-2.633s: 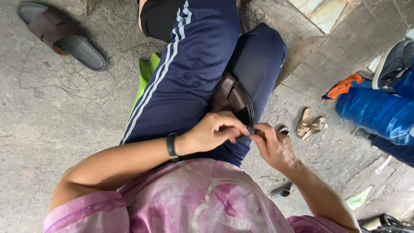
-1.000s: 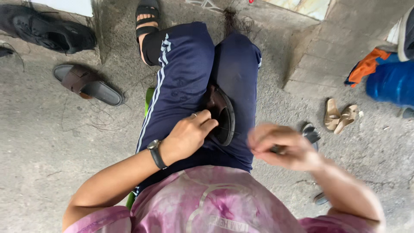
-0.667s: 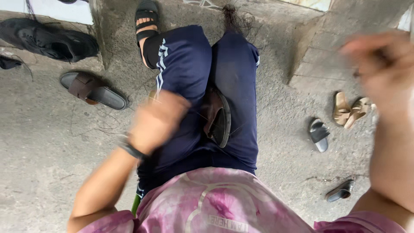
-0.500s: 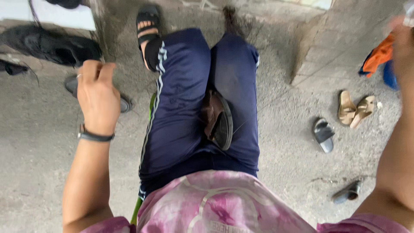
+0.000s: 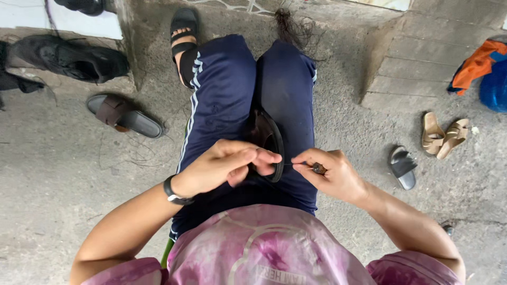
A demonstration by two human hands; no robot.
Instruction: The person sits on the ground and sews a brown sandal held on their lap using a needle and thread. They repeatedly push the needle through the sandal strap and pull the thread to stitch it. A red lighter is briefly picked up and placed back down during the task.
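The dark brown leather sandal (image 5: pixel 266 140) lies wedged between the navy-trousered knees, left hand (image 5: pixel 224 166) with its grip pinched on the sole's near edge, right hand (image 5: pixel 330 174) with its grip clamped on a small dark-handled awl (image 5: pixel 317 168) just beside it, bare grey concrete floor (image 5: pixel 63 179) open on both sides.

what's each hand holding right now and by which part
The right hand pinches a thin awl-like tool by its dark handle. The left hand grips the near edge of the dark sandal wedged between the knees.
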